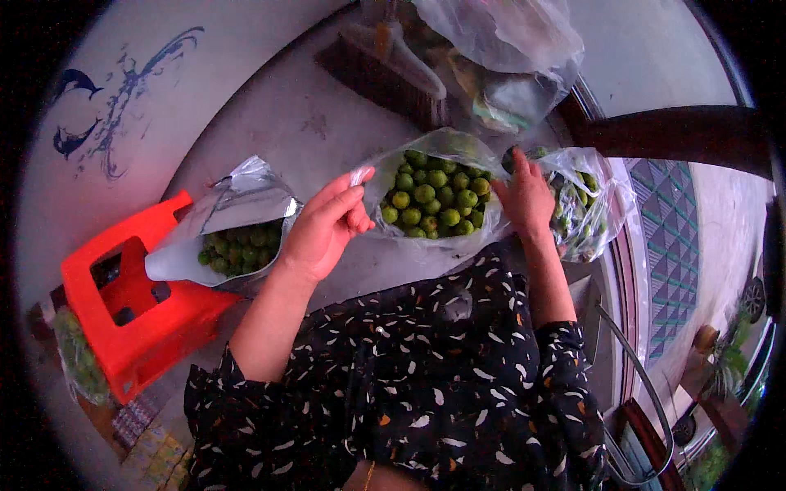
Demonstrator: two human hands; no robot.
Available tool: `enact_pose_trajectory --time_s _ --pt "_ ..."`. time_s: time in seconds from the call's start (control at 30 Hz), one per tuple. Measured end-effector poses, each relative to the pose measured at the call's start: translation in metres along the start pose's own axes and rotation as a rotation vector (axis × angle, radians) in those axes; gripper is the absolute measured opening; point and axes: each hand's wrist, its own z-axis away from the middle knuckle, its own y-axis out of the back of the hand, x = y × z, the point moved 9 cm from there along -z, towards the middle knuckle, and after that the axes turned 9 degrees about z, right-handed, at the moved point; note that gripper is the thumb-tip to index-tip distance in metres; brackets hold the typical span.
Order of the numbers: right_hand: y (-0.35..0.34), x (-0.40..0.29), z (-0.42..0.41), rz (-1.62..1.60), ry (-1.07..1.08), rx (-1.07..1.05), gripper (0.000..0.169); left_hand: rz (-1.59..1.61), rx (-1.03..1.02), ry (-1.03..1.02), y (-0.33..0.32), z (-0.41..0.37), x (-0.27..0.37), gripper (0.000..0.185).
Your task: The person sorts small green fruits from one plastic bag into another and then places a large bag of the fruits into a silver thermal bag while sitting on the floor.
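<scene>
A clear plastic bag [451, 144] full of small round green fruits [436, 196] lies open before me. My left hand [328, 221] pinches its left edge between thumb and fingers. Over the gap between this bag and a second clear bag of green fruits [586, 208] on the right reaches my right hand [527, 193]. Its fingertips are near a dark green fruit; whether they grip it or the plastic I cannot tell. Left of my left hand, a silvery foil-lined bag [255, 208] stands open with more green fruits in it.
A red plastic stool [116, 331] lies on its side at the left, with another bag of green fruits [80, 356] behind it. A broom [399, 67] and a large translucent bag [509, 43] are beyond the fruits. A doorway threshold [626, 294] and a curved metal tube [651, 393] are at the right.
</scene>
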Motion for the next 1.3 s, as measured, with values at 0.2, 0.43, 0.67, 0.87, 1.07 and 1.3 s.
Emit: enact_pose_trajectory --time_s 0.2,0.43,0.67,0.87,1.07,1.3 --pt "-0.032 0.017 0.011 -0.860 -0.261 -0.195 0.025 0.048 0.062 0.014 0.019 0.003 0.005 0.044" --pt "0.021 -0.054 -0.006 -1.277 -0.271 -0.280 0.017 0.129 -0.025 -0.138 -0.003 0.021 0.060 0.045" --pt "0.004 -0.057 -0.001 -1.144 -0.247 -0.342 0.019 0.063 -0.002 -0.220 0.004 0.018 0.062 0.038" --pt "-0.010 -0.034 -0.006 -1.151 -0.323 -0.376 0.027 0.013 -0.012 -0.172 -0.004 0.004 0.041 0.041" --pt "0.006 -0.033 0.010 -0.920 -0.065 -0.166 0.052 -0.444 -0.024 -0.289 -0.013 -0.001 0.013 0.039" --pt "0.064 -0.092 0.029 -0.382 0.272 0.069 0.042 -1.722 -0.243 -0.684 -0.042 0.061 -0.023 0.049"
